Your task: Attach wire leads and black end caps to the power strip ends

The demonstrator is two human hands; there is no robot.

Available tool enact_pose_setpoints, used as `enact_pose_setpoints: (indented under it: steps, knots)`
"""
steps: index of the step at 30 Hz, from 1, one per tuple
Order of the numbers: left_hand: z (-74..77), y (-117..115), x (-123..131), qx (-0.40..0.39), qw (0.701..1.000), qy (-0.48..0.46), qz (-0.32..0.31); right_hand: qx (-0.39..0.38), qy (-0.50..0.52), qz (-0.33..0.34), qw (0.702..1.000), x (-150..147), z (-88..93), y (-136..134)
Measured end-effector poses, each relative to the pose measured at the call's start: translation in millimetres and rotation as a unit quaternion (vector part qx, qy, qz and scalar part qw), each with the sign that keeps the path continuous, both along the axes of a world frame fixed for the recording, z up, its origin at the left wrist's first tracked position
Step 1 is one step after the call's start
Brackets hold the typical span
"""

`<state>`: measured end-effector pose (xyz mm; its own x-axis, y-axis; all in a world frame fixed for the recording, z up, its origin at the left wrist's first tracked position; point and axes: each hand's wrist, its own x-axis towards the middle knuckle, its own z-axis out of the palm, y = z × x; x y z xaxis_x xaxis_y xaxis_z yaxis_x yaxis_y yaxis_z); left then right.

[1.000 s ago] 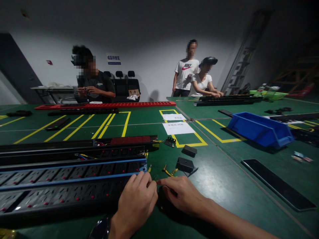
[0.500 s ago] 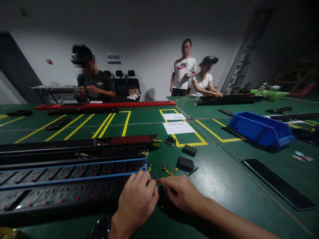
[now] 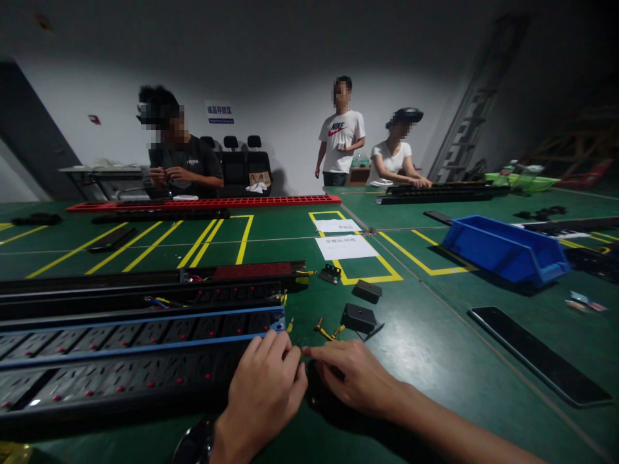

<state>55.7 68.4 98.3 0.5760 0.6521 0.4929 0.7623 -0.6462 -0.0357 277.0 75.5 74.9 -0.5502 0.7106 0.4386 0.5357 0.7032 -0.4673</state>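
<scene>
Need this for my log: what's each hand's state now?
Left hand: curled beside nearest strip; anything held is hidden.
Right hand: partly curled; holding can't be told.

Blue bin (image 3: 488,255), dark phone (image 3: 536,354) nearby, white paper sheets (image 3: 348,250), black chairs (image 3: 235,170), wall sign (image 3: 220,111)

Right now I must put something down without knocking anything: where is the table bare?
Bare patches of table lie between the black boxes and the phone, and between the phone and blue bin. It is crowded on the left, where socket strips lie side by side up to the left hand, and around the yellow wiring.
</scene>
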Motion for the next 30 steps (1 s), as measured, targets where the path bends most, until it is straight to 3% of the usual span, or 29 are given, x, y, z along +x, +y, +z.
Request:
enact_pose_setpoints:
  steps: [10,30]
  knots:
    - [1.0,1.2,-0.3,-0.003,1.0,0.0,0.005,-0.008,0.002,-0.021,1.0,-0.4,-6.8,0.7]
    - [-1.0,2.4,0.1,0.002,1.0,-0.009,-0.024,0.012,0.016,0.006,1.0,0.5,0.5,-0.7]
